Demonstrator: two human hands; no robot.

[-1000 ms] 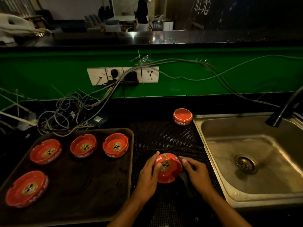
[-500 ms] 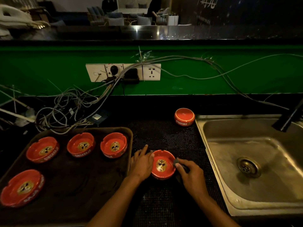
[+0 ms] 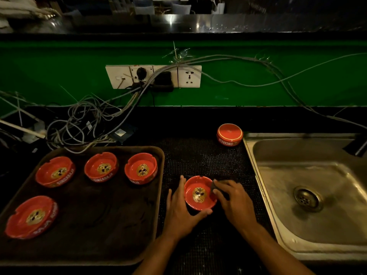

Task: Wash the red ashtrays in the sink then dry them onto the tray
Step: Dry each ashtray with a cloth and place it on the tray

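Left hand (image 3: 181, 211) cupping ashtray (image 3: 199, 193), fingers spread around its rim. Right hand (image 3: 234, 201) pinching dark cloth (image 3: 214, 185) inside. On black table (image 3: 198, 155), beside steel sink (image 3: 309, 191).

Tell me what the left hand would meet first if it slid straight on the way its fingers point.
Probably nothing close: the left hand points up the black mat, past the held ashtray, toward the wall; depth is unclear.
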